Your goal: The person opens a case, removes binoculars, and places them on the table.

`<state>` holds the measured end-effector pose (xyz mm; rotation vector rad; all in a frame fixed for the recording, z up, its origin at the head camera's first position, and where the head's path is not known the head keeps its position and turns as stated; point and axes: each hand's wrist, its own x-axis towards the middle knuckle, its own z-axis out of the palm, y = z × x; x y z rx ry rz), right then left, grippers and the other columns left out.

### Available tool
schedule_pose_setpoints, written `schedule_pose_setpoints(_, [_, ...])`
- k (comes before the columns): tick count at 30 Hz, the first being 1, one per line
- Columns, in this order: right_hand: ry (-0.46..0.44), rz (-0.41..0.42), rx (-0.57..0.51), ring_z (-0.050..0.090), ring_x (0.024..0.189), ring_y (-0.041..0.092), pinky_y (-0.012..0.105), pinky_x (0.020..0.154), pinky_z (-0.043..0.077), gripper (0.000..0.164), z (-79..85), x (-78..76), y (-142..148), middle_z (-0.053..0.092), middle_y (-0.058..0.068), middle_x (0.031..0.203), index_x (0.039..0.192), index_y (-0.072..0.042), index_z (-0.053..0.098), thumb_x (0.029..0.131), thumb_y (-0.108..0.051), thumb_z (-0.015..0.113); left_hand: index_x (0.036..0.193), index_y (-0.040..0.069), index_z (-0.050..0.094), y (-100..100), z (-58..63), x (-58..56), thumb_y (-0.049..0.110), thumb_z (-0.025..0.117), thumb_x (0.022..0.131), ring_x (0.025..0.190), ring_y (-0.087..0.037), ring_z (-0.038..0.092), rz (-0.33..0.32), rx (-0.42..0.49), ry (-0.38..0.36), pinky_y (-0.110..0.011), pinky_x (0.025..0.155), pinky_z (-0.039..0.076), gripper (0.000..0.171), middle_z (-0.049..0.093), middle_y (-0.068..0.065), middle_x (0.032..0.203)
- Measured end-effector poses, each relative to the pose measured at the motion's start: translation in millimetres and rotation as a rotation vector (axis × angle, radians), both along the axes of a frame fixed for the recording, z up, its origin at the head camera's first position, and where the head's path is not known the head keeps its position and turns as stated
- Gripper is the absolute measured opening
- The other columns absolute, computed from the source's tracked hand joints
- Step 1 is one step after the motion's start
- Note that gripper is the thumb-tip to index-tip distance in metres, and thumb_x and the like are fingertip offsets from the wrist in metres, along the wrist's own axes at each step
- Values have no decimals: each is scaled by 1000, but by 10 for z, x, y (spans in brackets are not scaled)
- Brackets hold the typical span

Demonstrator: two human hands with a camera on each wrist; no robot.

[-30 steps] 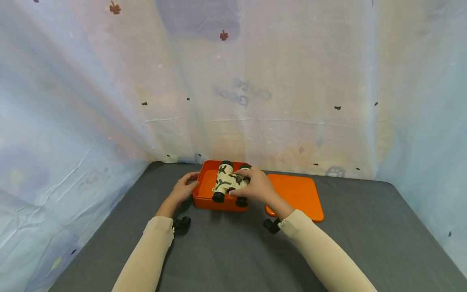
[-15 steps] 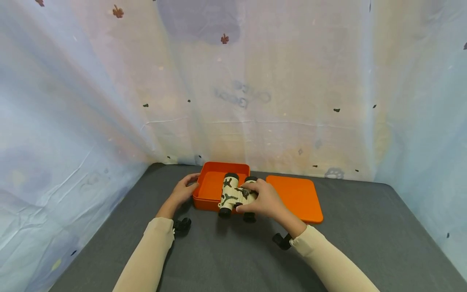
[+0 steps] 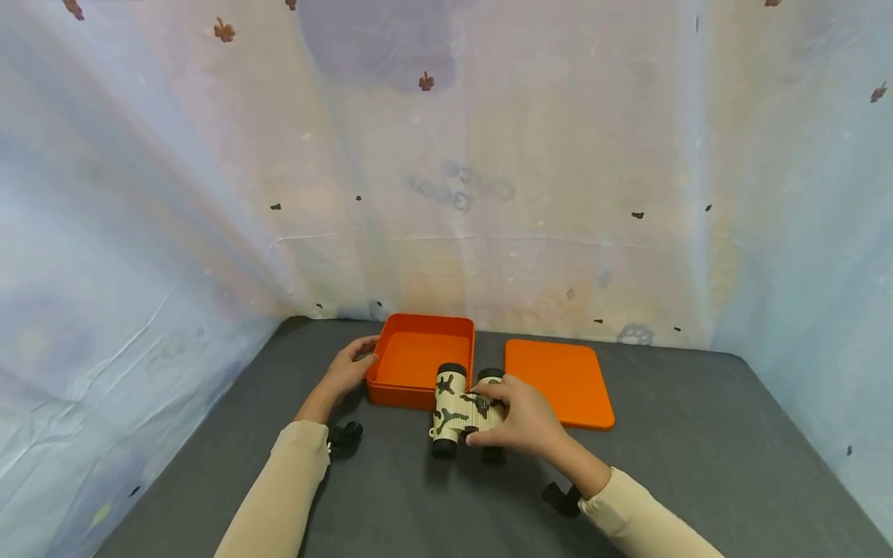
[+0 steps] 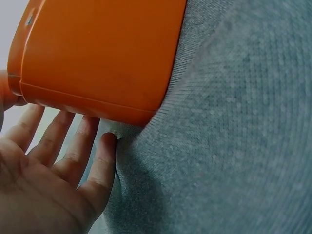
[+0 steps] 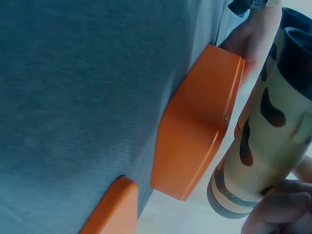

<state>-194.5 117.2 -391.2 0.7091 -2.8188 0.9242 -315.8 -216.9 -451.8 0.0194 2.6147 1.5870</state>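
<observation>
Between the thumb and fingers of my right hand [image 3: 523,418], a pair of toy binoculars [image 3: 449,407] in cream camouflage with black ends is held in front of an orange box [image 3: 401,397]. The right wrist view shows one barrel [image 5: 265,129] large and close, its far end pointing away from the fingers. My left hand [image 3: 346,370] touches the left side of the open box. In the left wrist view its fingers [image 4: 73,151] lie nearly straight, tips against the box's outer wall [image 4: 102,53], the thumb at the rim.
To the right of the box a flat orange lid [image 3: 558,380] lies on the grey cloth surface [image 3: 418,511]. A patterned curtain [image 3: 446,263] hangs behind and along both sides. Black straps and mounts sit at both wrists.
My right hand has carried the binoculars from over the box toward me and slightly right, down to its front. The left hand and the box stay almost in place.
</observation>
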Motion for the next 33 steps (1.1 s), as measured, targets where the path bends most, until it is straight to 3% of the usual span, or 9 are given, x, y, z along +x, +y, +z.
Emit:
schedule_pose_setpoints(8, [-88,28,-26,43,71,11,22,55,37,66,-66,117,104,57,-5,94,122,-25,67,63,-46,88,145,21,42,-9,-24,7,27,48,101,140,-32,35,15,12,-12,-55,111,34,44,41,-9,150])
schedule_pose_setpoints(16, [-118,37,8,39,66,10,20,54,30,64,-136,178,139,47,-6,76,119,-25,69,62,-46,88,146,21,40,-21,-29,3,26,47,102,140,-33,35,4,18,-13,-55,111,35,45,41,-9,150])
schedule_pose_setpoints(22, [-168,40,28,39,66,10,21,54,31,64,-190,203,144,49,-7,77,119,-25,69,62,-46,87,146,20,41,-25,-51,1,25,48,102,140,-33,34,-4,14,-1,-55,112,33,45,41,-10,150])
schedule_pose_setpoints(33, [-171,42,61,43,69,9,23,55,35,64,-264,188,119,54,-9,84,119,-24,69,62,-47,87,146,20,41,-25,-44,6,25,48,102,139,-32,36,-9,28,7,-53,110,37,45,42,-10,149])
